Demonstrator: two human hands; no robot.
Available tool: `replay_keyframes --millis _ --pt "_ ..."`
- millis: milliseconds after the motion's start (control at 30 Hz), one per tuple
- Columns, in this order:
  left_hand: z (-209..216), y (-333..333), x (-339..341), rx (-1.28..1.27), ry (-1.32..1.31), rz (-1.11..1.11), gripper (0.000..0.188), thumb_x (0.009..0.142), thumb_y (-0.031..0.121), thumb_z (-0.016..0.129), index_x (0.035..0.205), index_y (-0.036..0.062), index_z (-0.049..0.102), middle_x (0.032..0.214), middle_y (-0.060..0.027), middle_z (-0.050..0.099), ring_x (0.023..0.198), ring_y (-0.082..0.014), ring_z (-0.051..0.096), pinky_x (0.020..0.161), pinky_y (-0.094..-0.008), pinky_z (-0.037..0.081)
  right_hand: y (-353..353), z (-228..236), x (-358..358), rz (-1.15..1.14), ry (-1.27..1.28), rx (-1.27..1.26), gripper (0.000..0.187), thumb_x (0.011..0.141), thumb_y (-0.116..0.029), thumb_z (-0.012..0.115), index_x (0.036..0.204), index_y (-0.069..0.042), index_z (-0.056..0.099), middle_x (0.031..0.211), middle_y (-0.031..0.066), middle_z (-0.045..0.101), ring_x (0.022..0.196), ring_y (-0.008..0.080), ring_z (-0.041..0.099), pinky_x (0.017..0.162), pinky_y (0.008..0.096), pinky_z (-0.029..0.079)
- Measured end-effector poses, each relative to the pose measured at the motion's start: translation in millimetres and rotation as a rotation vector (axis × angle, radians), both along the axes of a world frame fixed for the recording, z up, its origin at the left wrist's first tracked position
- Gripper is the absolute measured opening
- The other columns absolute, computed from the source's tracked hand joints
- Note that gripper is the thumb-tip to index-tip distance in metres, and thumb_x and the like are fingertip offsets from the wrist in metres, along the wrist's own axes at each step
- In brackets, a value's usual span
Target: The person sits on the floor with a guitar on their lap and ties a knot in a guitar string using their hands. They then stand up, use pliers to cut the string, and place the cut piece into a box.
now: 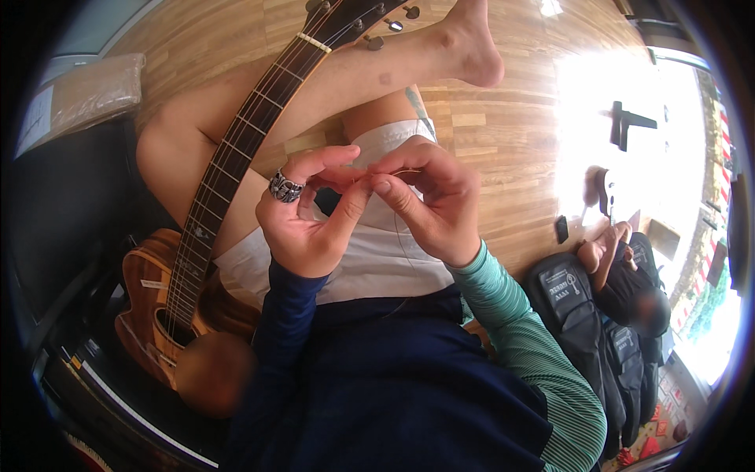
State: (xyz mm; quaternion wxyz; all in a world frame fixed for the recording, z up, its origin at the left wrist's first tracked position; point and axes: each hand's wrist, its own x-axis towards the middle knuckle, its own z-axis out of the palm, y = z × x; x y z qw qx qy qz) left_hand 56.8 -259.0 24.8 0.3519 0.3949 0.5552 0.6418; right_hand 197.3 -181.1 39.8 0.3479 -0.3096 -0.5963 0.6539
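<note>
In front of my lap, my left hand and my right hand meet fingertip to fingertip. Both are closed in a pinch on a thin string, which loops past the right fingers and hangs down toward my white shorts. A patterned silver ring circles one left finger. To my left leans an acoustic guitar of brown wood, its dark fretboard slanting up across my bent leg. Several strings run along its neck, and metal tuning pegs show at the top. A blurred round patch covers part of its body.
A plastic-wrapped parcel lies at the far left by a black surface. On the wood floor at right are black gig bags, with another person on them. A small black rectangular object lies nearby.
</note>
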Motion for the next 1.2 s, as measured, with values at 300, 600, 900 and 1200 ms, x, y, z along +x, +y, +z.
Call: replay_keyframes --millis 300,600,900,1200 --pt "14 7 8 -0.078 -0.262 0.042 0.045 0.086 -0.002 0.064 0.126 0.0001 0.044 0.086 -0.0089 0.064 0.077 -0.0103 0.060 0.072 -0.0222 0.047 5 1 -2 -0.104 -0.168 0.458 0.015 0.074 -0.001 0.075 0.086 -0.004 0.068 0.075 0.0049 0.057 0.063 0.0152 0.057 0.055 0.0278 0.045" --pt "4 -2 7 -0.318 -1.207 -0.039 0.038 0.094 0.013 0.057 0.128 0.0163 0.040 0.093 -0.0014 0.063 0.060 -0.0039 0.042 0.057 -0.0193 0.037 6 -19 -2 -0.188 -0.168 1.011 0.028 0.059 0.002 0.076 0.085 -0.006 0.067 0.074 0.0022 0.055 0.063 0.0173 0.056 0.052 0.0292 0.045" --pt "13 3 17 -0.273 -1.246 -0.054 0.039 0.096 0.013 0.054 0.131 0.0158 0.037 0.093 0.0010 0.064 0.055 -0.0022 0.038 0.055 -0.0189 0.036 -4 -31 -7 -0.260 0.028 0.684 0.019 0.069 0.011 0.068 0.081 -0.002 0.063 0.076 0.0069 0.057 0.063 0.0177 0.056 0.055 0.0266 0.044" --pt "21 4 11 -0.058 -0.957 -0.044 0.051 0.093 0.011 0.058 0.138 0.0105 0.033 0.091 0.0006 0.065 0.050 -0.0010 0.038 0.049 -0.0163 0.033 -20 -28 -17 -0.236 0.142 0.182 0.009 0.080 0.005 0.068 0.083 -0.001 0.061 0.079 0.0083 0.058 0.069 0.0143 0.056 0.063 0.0248 0.044"
